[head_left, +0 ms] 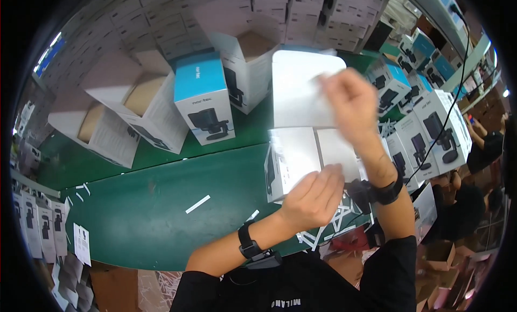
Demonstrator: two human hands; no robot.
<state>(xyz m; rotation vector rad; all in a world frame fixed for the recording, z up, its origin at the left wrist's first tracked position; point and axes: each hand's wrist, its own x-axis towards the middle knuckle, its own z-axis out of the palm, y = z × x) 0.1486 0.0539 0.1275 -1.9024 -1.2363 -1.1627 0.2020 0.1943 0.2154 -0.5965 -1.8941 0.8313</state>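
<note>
A white carton (293,157) stands before me with its large lid flap (301,91) raised behind it. Lighter inner flaps lie across its top, and a dark picture shows on its left side. My left hand (315,201) rests on the near edge of the carton's top, fingers stretched out side by side, gripping nothing that I can see. Over the right part of the raised flap is my right hand (350,104), with its fingers bent and smeared by motion. Whether it pinches anything thin cannot be made out.
A closed blue-topped box (202,99) stands left among open white cartons (153,104). Finished-looking boxes (425,137) crowd the right. White paper strips (198,204) lie on the green table (145,220). Stacked cartons (161,23) line the back. A black cable (455,104) hangs at right, near another person (484,150).
</note>
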